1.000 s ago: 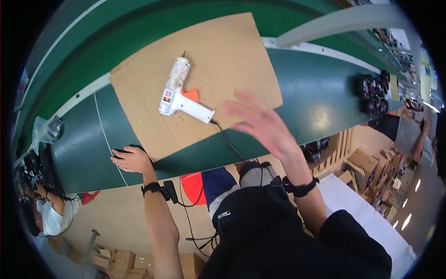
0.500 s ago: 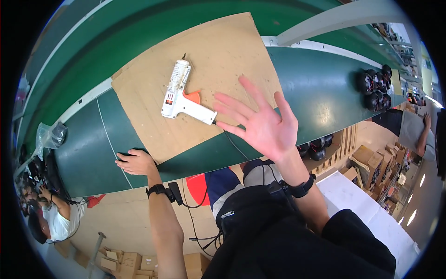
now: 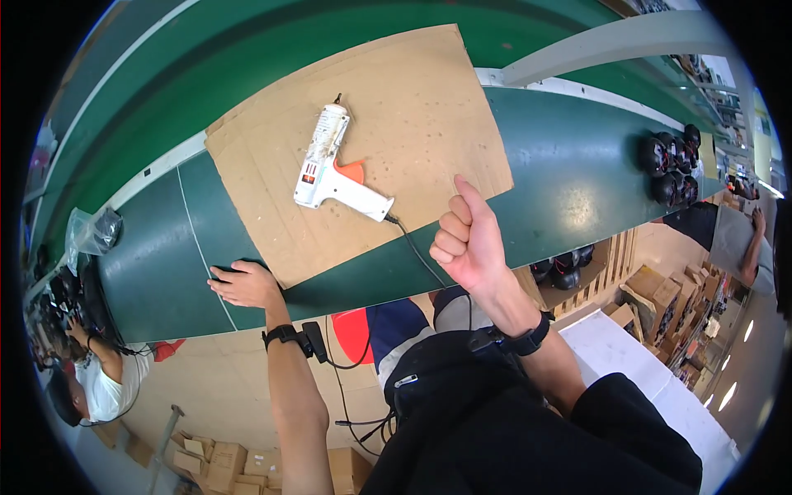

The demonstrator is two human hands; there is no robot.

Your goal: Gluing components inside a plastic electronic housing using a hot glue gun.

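My right hand (image 3: 467,242) is raised above the edge of the green table (image 3: 569,173), fingers curled into a fist with the thumb sticking up, holding nothing. My left hand (image 3: 242,283) rests flat on the table's near edge, fingers spread, just left of a brown cardboard sheet (image 3: 412,107). A white glue gun (image 3: 330,169) with an orange trigger lies on the cardboard, nozzle pointing away from me. Its black cord (image 3: 417,252) runs off the table toward my body.
Several black round parts (image 3: 668,165) sit at the table's right end. A clear plastic bag (image 3: 92,233) lies at the left. Another person (image 3: 95,379) works at lower left, one more (image 3: 730,239) at far right. Cardboard boxes (image 3: 660,305) stand on the floor.
My right hand has drawn back from over the cardboard and closed from an open palm into a thumbs-up fist. My left hand stays on the table edge.
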